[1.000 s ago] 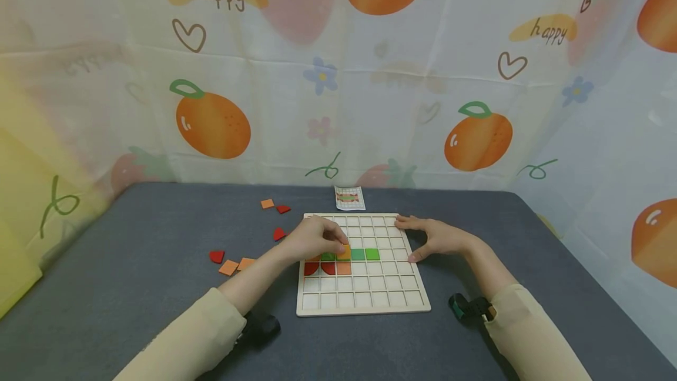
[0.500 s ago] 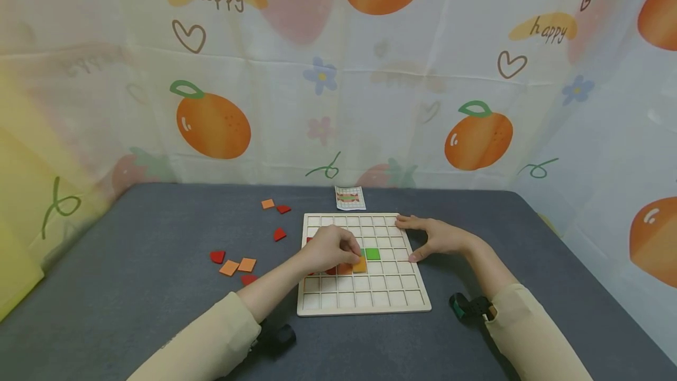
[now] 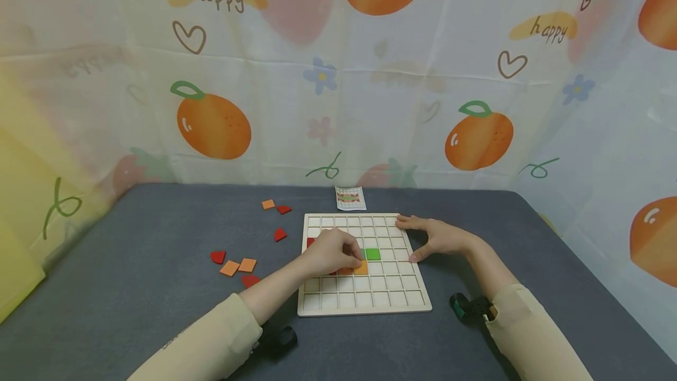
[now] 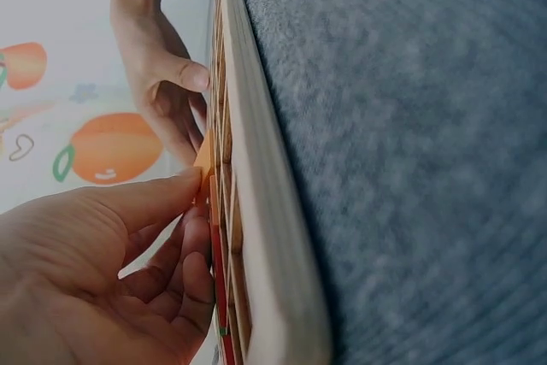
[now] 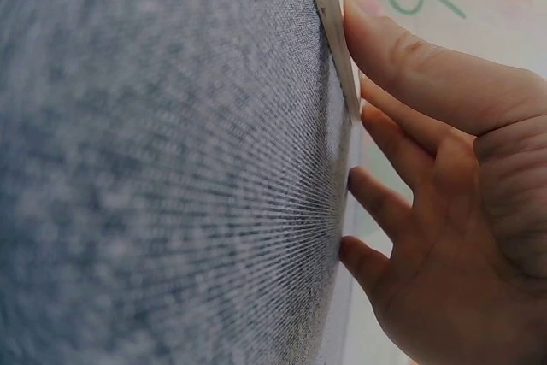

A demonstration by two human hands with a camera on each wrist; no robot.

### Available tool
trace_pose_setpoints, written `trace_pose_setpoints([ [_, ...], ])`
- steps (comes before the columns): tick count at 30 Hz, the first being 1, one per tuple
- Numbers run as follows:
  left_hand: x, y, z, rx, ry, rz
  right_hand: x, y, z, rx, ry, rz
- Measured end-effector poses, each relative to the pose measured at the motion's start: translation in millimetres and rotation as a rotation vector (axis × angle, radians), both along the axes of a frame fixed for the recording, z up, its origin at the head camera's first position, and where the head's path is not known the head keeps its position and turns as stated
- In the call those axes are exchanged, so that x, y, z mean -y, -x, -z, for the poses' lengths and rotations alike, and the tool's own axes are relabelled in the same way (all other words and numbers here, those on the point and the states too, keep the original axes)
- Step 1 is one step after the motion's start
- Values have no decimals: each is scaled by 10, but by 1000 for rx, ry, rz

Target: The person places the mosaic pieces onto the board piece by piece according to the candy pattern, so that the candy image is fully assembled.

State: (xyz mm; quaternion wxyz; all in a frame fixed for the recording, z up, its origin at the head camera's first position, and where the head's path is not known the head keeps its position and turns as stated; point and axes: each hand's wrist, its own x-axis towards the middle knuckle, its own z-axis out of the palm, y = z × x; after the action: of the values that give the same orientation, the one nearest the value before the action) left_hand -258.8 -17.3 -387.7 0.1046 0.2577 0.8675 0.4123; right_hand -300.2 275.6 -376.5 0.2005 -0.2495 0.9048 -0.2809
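Observation:
My left hand (image 3: 332, 250) pinches an orange square tile (image 3: 362, 267) over the wooden grid board (image 3: 365, 303). In the left wrist view the tile (image 4: 203, 162) stands tilted between thumb and fingertips, its lower side right at the grid. A bright green tile (image 3: 373, 254) sits in the board's middle row. Red and darker orange tiles show partly beside the left hand, which hides the rest of that area. Spread along the board's right side, my right hand (image 3: 441, 237) touches the edge with its thumb, other fingers at the far corner.
Left of the board lie loose orange squares (image 3: 247, 264) and red rounded pieces (image 3: 217, 257). A small printed card (image 3: 350, 198) with a coloured grid pattern lies behind the board. A fruit-print cloth (image 3: 381, 128) hangs at the table's back edge.
My left hand has moved right and toward me with the orange tile, from the green row to the row below. The tile has lowered slightly since. The right hand has stayed put.

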Motion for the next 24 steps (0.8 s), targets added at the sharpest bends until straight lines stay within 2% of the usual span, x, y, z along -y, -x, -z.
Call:
trace_pose_setpoints([
  [13, -32, -54, -17, -87, 45, -11, -9, 10, 11, 2, -1, -3],
  [24, 95, -3, -83, -117, 54, 24, -6, 7, 10, 5, -4, -5],
])
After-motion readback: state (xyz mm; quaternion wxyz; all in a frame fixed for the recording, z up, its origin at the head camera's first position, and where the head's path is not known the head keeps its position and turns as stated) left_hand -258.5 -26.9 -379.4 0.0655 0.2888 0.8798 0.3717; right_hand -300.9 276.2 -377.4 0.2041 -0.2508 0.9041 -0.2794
